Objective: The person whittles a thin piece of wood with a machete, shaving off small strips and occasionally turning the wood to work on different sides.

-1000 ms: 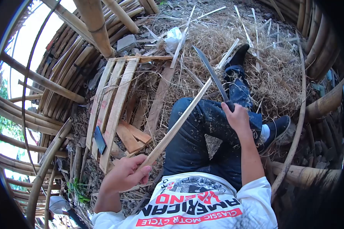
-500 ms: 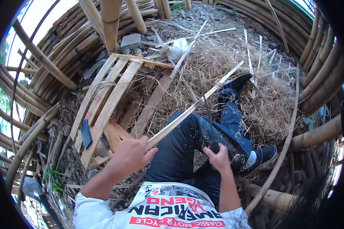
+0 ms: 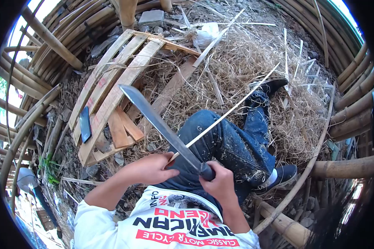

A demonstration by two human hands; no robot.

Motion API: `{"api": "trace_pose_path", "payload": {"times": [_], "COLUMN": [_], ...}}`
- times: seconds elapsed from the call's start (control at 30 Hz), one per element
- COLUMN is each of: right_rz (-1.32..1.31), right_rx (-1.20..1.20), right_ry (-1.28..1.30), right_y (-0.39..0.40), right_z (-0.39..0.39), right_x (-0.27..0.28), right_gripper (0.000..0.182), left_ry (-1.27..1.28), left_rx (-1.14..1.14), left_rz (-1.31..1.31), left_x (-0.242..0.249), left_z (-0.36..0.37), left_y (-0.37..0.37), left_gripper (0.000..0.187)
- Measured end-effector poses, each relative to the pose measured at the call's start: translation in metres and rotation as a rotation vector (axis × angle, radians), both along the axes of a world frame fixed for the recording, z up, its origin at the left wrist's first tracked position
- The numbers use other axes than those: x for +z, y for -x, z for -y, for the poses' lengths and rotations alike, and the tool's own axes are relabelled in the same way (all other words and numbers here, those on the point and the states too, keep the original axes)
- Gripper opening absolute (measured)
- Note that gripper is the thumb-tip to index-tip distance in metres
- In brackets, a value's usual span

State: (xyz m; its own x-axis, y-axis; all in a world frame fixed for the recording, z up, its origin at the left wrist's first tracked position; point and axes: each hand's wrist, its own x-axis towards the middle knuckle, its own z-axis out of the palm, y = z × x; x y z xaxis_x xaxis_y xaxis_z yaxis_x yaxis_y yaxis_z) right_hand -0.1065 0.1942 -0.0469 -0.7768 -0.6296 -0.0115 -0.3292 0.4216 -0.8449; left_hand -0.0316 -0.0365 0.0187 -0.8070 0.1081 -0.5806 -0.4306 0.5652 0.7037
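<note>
A long, thin bamboo strip [image 3: 230, 113] runs from my left hand [image 3: 151, 168] up and right across my bent leg towards my shoe. My left hand is closed around its near end. In my right hand [image 3: 219, 181], the fingers wrap the dark handle of a machete [image 3: 156, 120]. The broad blade points up and left, its tip overlapping the wooden slats in this view. Close to the handle, the blade crosses over the strip just beyond my left hand. Pale shavings cling to my dark trousers [image 3: 224, 137].
A slatted wooden pallet [image 3: 124, 74] lies at left with a phone [image 3: 85, 124] on it. Curly shavings [image 3: 241, 54] cover the ground ahead, near a white plastic bag [image 3: 206, 34]. Stacked bamboo poles [image 3: 77, 33] surround the spot, and a long curved stick [image 3: 309, 166] lies at right.
The machete has swung up and left from beside my leg to across the strip. The strip now shows its narrow side. My right hand has moved left, and the view has shifted.
</note>
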Motion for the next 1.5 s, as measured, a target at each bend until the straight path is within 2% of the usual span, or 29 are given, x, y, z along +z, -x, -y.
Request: {"api": "trace_pose_path", "payload": {"times": [0.07,0.13,0.2,0.27,0.33,0.37,0.47,0.6,0.67,0.77,1.0,1.07,1.17,1.27,1.37,1.4,1.5], "right_rz": [0.014,-0.053,-0.201,-0.212,-0.164,-0.22,-0.316,-0.266,-0.208,-0.087,-0.054,-0.087,-0.083,-0.11,-0.165,-0.135,-0.039], "right_rx": [-0.067,-0.046,-0.019,-0.027,-0.119,-0.134,-0.088,-0.103,-0.03,-0.045,-0.056,-0.075,-0.064,-0.038,-0.137,-0.167,-0.327], "right_ry": [0.016,0.018,0.012,-0.007,-0.007,-0.022,-0.103,-0.047,-0.084,-0.183,-0.211,-0.173,-0.217,-0.308,-0.409,-0.489,-0.503], "right_y": [0.009,0.016,0.022,0.025,0.025,0.023,0.025,0.02,0.018,0.009,0.008,0.011,0.018,0.032,0.048,0.056,0.087], "right_z": [-0.003,-0.007,-0.01,-0.012,-0.014,-0.014,-0.013,-0.013,-0.011,-0.013,-0.012,-0.01,-0.008,-0.014,-0.026,-0.033,-0.058], "right_x": [0.002,0.001,-0.001,0.002,0.003,0.004,0.009,0.01,0.019,0.011,0.022,0.023,0.023,0.018,0.006,0.004,-0.016], "right_gripper": [0.031,0.035,0.036,0.037,0.037,0.033,0.029,0.028,0.031,0.036,0.039,0.037,0.03,0.024,0.02,0.022,0.021], "left_ry": [-0.023,-0.008,0.011,-0.098,-0.118,-0.129,-0.171,-0.127,-0.08,0.008,0.075,0.103,0.094,0.098,0.124,0.127,0.113], "left_rx": [0.057,0.038,0.018,0.069,0.053,0.032,0.029,0.034,0.072,0.015,-0.027,-0.047,-0.037,-0.027,-0.018,-0.025,-0.002], "left_rz": [0.094,0.069,0.04,0.125,0.099,0.071,0.089,0.087,0.039,0.045,0.03,-0.021,-0.013,-0.033,-0.007,-0.005,0.023], "left_x": [-0.003,-0.003,-0.001,0.0,-0.007,-0.01,-0.012,-0.002,0.006,0.008,0.011,0.008,0.006,0.006,0.01,0.01,0.009], "left_z": [0.001,0.003,0.007,0.011,0.012,0.013,0.014,0.008,0.003,-0.005,-0.023,-0.028,-0.032,-0.036,-0.038,-0.038,-0.038], "left_y": [-0.002,-0.002,-0.001,0.001,-0.001,-0.002,-0.002,0.003,0.008,0.013,0.015,0.015,0.014,0.011,0.008,0.008,0.008], "left_gripper": [0.042,0.04,0.038,0.034,0.038,0.041,0.042,0.041,0.04,0.038,0.034,0.032,0.037,0.034,0.029,0.029,0.024]}}
